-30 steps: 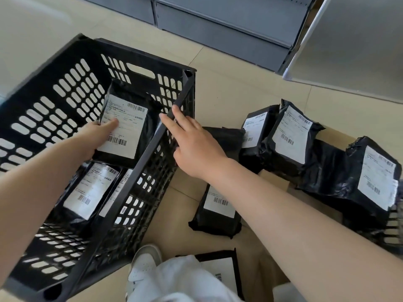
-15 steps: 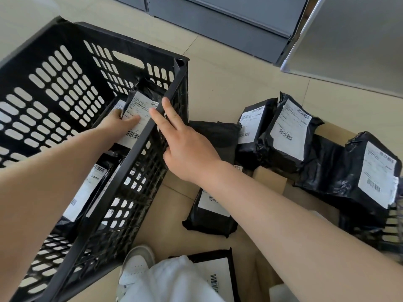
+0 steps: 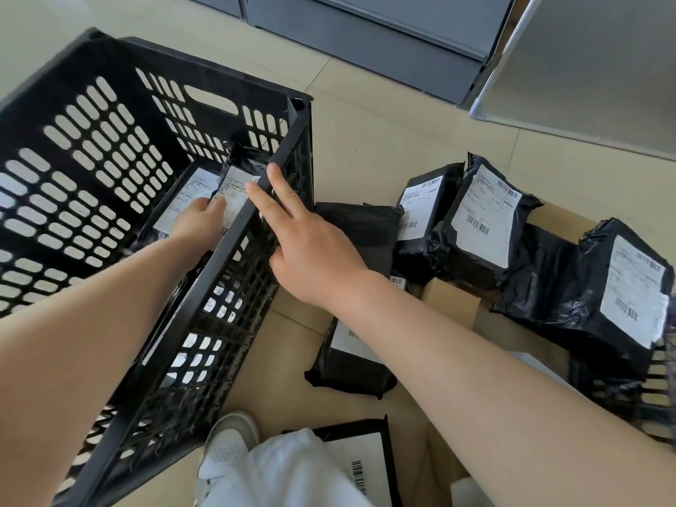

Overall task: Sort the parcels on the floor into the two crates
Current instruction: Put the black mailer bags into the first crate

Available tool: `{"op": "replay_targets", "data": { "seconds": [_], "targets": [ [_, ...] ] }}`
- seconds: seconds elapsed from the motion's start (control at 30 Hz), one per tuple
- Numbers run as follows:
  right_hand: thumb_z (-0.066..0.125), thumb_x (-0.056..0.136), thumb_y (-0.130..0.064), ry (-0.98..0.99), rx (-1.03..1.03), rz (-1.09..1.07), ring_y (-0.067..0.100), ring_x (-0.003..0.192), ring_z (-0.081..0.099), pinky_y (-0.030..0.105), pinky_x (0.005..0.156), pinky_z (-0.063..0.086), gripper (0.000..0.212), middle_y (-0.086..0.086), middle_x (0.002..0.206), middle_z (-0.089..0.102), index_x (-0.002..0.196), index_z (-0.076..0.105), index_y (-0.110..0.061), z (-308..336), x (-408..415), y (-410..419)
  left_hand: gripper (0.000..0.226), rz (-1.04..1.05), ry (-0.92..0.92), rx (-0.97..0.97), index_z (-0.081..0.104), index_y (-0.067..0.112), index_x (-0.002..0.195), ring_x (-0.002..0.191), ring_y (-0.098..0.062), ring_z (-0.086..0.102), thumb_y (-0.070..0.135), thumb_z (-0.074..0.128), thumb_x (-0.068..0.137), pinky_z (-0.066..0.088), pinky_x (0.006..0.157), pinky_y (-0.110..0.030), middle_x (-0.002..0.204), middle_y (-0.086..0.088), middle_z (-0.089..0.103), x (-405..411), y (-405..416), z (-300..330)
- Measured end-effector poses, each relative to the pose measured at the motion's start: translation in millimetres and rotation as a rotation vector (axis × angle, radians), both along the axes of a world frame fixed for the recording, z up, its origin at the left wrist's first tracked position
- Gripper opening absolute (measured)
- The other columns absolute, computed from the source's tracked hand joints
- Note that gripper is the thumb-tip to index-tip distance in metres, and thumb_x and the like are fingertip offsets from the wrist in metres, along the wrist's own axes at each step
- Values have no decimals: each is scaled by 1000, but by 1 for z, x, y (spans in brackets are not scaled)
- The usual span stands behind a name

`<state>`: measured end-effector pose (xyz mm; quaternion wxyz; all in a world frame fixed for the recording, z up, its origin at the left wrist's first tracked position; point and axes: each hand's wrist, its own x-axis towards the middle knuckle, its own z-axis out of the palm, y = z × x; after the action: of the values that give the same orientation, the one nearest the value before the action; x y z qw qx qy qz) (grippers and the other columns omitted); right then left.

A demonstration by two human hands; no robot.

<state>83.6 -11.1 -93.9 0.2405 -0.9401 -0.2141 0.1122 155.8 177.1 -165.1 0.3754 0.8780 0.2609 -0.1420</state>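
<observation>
A large black slotted crate (image 3: 87, 148) fills the left of the view. My left hand (image 3: 199, 223) reaches deep inside it and grips a black parcel with a white label (image 3: 239, 188) near the crate's far right corner. More labelled parcels (image 3: 190, 199) lie on the crate floor beside it. My right hand (image 3: 311, 250) rests flat on the crate's right rim, fingers spread, holding nothing. Several black parcels (image 3: 483, 217) lie on the floor to the right. The second crate (image 3: 654, 400) shows only as a black grid at the right edge.
Brown cardboard (image 3: 453, 305) lies flat under the loose parcels. My white shoe (image 3: 226, 448) and white trouser leg are at the bottom, next to another labelled parcel (image 3: 365, 459). Grey cabinets (image 3: 365, 42) and a metal panel (image 3: 592, 67) stand at the back.
My left hand has carried its parcel from the middle of the crate down toward the far right corner. The right hand stayed on the crate rim.
</observation>
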Motion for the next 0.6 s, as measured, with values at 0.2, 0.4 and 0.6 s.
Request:
{"op": "replay_targets", "data": {
  "seconds": [0.2, 0.4, 0.6],
  "targets": [
    [50, 89, -4, 60, 57, 10, 21, 103, 56, 30, 69, 48, 90, -11, 167, -15, 159, 6, -39, 4, 4, -6, 61, -18, 104, -37, 31, 16, 153, 134, -32, 43, 50, 34, 102, 36, 101, -44, 150, -12, 43, 3, 2, 10],
    [43, 91, -2, 117, 152, 30, 23, 143, 34, 36, 93, 49, 81, -17, 167, -5, 159, 17, -37, 16, 9, -17, 67, 49, -39, -9, 17, 22, 157, 143, -31, 33, 50, 35, 99, 29, 114, -48, 158, -8, 33, 4, -6, 26],
    [42, 92, -1, 172, 134, -49, 22, 152, 16, 40, 118, 29, 79, -8, 169, 5, 159, 18, -34, 22, 6, -55, 60, 96, -230, -205, 25, 24, 155, 140, -23, 36, 47, 34, 100, 29, 103, -35, 155, 0, 37, 16, -33, 66]
  ]
}}
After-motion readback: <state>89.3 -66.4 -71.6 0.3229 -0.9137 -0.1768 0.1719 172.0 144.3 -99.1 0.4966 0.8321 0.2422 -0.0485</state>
